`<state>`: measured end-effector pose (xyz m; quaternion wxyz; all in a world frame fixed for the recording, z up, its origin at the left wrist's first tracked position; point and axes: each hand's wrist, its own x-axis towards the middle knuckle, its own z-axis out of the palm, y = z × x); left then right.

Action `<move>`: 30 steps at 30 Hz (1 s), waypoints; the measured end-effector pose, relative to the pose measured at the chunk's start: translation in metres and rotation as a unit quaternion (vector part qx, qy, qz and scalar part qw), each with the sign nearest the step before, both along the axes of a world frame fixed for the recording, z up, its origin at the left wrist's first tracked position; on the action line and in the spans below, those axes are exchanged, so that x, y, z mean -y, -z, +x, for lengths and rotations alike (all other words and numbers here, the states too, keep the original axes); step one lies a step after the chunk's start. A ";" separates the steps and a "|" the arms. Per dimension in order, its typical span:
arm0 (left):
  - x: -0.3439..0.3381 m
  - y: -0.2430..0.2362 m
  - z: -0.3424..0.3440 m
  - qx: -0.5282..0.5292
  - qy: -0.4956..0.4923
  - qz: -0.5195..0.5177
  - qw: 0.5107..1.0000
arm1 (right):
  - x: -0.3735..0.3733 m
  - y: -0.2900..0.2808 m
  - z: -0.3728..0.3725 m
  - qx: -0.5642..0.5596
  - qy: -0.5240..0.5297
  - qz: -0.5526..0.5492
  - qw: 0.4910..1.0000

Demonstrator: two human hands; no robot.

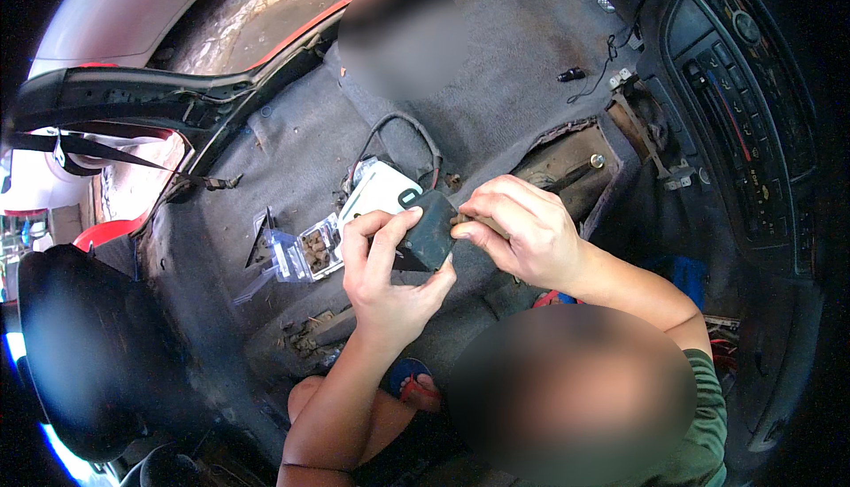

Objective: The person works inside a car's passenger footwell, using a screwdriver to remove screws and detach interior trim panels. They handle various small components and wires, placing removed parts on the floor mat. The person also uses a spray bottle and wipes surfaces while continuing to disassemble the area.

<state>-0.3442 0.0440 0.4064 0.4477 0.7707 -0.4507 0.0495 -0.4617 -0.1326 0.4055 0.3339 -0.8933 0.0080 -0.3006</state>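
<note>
We held a flat dark piece (434,226) above the carpeted car floor (301,146), our left hand (387,297) grasping it between fingers and thumb. Our right hand (531,235) pinched a small part (457,219) at its right edge, mostly hidden by the fingertips. Just behind the dark piece lay a white panel (376,188); we could not tell whether they touched. A dark cable (398,117) looped above the panel, and clear plastic bags (297,255), one with brown bits inside, lay left of our left hand.
</note>
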 end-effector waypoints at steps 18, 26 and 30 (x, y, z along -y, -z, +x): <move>0.000 0.004 -0.001 -0.027 -0.002 0.015 1.000 | 0.001 -0.008 -0.002 -0.055 -0.040 0.017 0.998; 0.000 0.003 -0.002 -0.015 -0.001 0.035 0.999 | 0.002 -0.011 -0.006 -0.071 -0.034 0.005 0.997; -0.001 0.003 0.000 -0.019 -0.003 0.040 0.999 | -0.001 -0.011 -0.007 -0.075 -0.032 -0.002 0.997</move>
